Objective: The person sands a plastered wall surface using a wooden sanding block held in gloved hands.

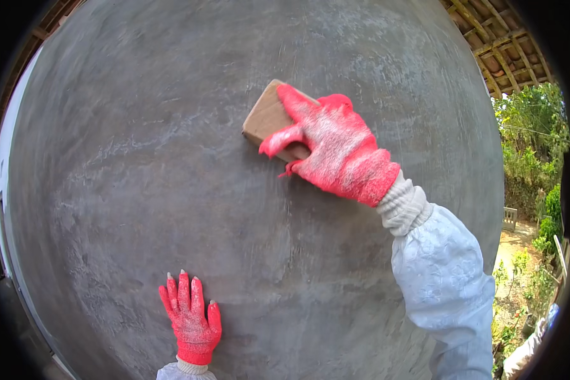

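Note:
A grey plastered wall [171,196] with pale scuffs and streaks fills most of the view. My right hand [345,145], in a dusty red glove, grips a brown, wood-like rectangular block [266,115]. The block rests against the upper middle of the wall, tilted, with its far end showing past my fingers. Most of its near end is hidden under the glove. Lower left, my left hand [193,322], gloved in red too, lies flat on the wall with fingers spread and pointing up; pale dust covers its fingertips.
A tiled roof on wooden rafters [503,47] overhangs at the upper right. Beyond the wall's right edge are green shrubs [532,136] and sunlit ground [512,250]. Along the far left runs a white wall edge [7,158].

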`<state>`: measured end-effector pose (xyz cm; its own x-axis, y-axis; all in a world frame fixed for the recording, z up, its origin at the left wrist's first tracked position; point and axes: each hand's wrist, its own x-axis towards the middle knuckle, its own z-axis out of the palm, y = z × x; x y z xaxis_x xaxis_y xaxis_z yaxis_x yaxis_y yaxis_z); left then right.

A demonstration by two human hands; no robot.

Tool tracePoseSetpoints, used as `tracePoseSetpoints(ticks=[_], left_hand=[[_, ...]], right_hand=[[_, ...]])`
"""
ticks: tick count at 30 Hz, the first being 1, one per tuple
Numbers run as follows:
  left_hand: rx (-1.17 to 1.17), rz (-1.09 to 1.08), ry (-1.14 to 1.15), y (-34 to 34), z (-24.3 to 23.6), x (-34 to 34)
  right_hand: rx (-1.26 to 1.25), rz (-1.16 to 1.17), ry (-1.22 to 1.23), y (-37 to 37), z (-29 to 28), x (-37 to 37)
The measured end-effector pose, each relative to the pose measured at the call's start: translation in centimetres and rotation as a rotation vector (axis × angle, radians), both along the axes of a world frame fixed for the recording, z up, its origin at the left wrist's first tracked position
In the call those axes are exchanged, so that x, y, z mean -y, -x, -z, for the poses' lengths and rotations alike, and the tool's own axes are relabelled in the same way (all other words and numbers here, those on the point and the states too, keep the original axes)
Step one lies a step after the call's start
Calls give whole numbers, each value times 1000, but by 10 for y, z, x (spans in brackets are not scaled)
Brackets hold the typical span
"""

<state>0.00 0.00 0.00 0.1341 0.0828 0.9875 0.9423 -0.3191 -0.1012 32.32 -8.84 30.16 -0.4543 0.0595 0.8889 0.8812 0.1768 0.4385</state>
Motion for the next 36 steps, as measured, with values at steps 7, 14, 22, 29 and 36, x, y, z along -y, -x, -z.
tracePoseSetpoints(ticks=[7, 14, 22, 29, 36], left_hand=[[56, 62, 22, -20, 8, -1], [47, 55, 26, -12, 13, -3], [46, 119, 48, -24, 10, 0], [27, 8, 51, -4, 11, 2], [19, 80, 39, -26, 10, -3]], right_hand=[[-808, 86, -224, -121, -96, -5], [-154, 10, 98, 90, -77, -6], [-736, -36, -309, -203, -105, -11], [-113, 27, 271, -20, 201, 10], [-757, -121, -230, -238, 25, 8]])
